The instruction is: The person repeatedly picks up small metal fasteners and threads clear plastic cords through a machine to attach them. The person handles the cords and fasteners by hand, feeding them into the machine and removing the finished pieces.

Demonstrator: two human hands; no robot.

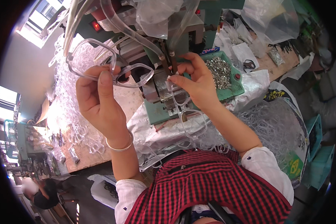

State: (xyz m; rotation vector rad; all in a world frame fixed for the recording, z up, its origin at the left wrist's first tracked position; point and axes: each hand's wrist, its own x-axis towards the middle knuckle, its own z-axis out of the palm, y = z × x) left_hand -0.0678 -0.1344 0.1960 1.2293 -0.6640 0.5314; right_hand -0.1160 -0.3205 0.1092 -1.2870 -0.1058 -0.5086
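My left hand (100, 99) pinches a clear plastic eyeglass frame (148, 80) between thumb and fingers, holding it up left of the machine's working head. With my right hand (199, 82), I grip another clear eyeglass frame (180, 106) by thumb and fingertips. One end of it is at the metal tip under the machine's clear feed tubes (155, 48); the rest hangs down in front of the green machine base (156, 115). My fingers partly hide the contact point.
A green tray (238, 88) of small shiny metal parts (218, 72) adjoins the machine on the right. Clear frames are heaped on the table at left (69, 115) and in a large bag (261, 123) at lower right. Far left, another person (44, 194) sits.
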